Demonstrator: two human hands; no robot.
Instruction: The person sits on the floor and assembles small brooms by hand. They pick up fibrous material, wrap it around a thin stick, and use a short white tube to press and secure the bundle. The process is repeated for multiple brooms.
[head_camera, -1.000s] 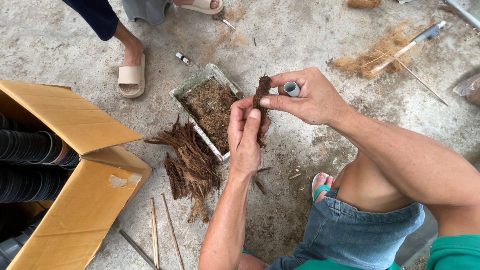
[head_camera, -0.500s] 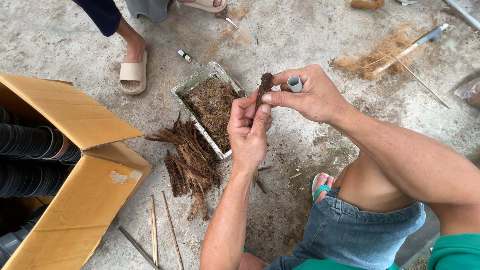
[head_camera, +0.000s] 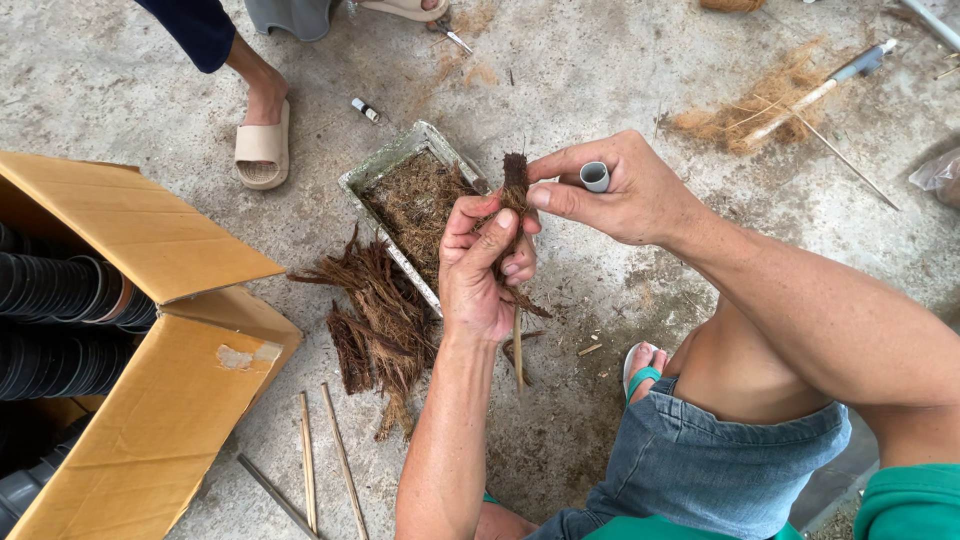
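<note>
left hand (head_camera: 485, 265) – fingers curled shut, palm up | right hand (head_camera: 625, 190) – thumb and forefinger pinched, forearm angled in from right

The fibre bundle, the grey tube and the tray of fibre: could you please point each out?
fibre bundle (head_camera: 515, 180), head view, upper end.
grey tube (head_camera: 594, 176), head view, open end.
tray (head_camera: 385, 166), head view, top-left rim.

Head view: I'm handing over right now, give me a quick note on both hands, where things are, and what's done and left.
Left hand: gripping a fibre-wrapped stick, upright.
Right hand: pinching the bundle's top, small grey tube tucked between its fingers.
Below: tray of brown fibre, loose bark strips, bare sticks on the concrete, cardboard box with stacked black pots.
Done: fibre on stick.
Left: tube not yet on; pots unused.
</note>
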